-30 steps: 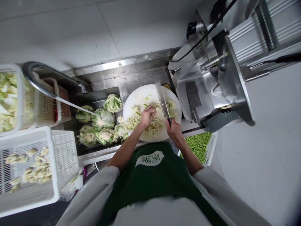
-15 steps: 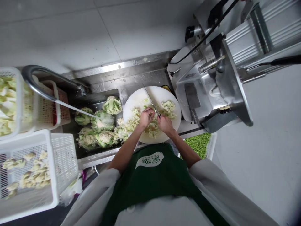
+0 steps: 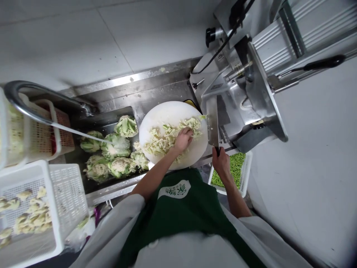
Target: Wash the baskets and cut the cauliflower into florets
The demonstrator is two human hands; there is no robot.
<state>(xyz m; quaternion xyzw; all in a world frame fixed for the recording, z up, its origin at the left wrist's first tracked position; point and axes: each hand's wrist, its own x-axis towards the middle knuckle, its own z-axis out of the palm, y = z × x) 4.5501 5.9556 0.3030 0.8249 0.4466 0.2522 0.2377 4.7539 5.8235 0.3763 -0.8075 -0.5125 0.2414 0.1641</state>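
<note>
My right hand (image 3: 221, 162) grips the black handle of a kitchen knife with a broad blade (image 3: 212, 121), held off the right side of the round white cutting board (image 3: 156, 113). A small pale green scrap clings near the blade's left edge. On the board lies a heap of cut cauliflower florets (image 3: 158, 141). My left hand (image 3: 184, 139) is over the right part of this heap, its fingers curled around some florets; the fingertips are partly hidden.
Whole cauliflowers (image 3: 122, 166) sit in the sink (image 3: 111, 116), under water running from a curved faucet (image 3: 36, 116). White baskets (image 3: 60, 238) stand at left, one holding florets. A metal slicing machine (image 3: 264, 89) is at right. Below it is a basket of chopped green pieces (image 3: 236, 165).
My right hand has carried the knife from the board's middle to beyond its right edge. My left hand has shifted right onto the florets. The view has turned slightly.
</note>
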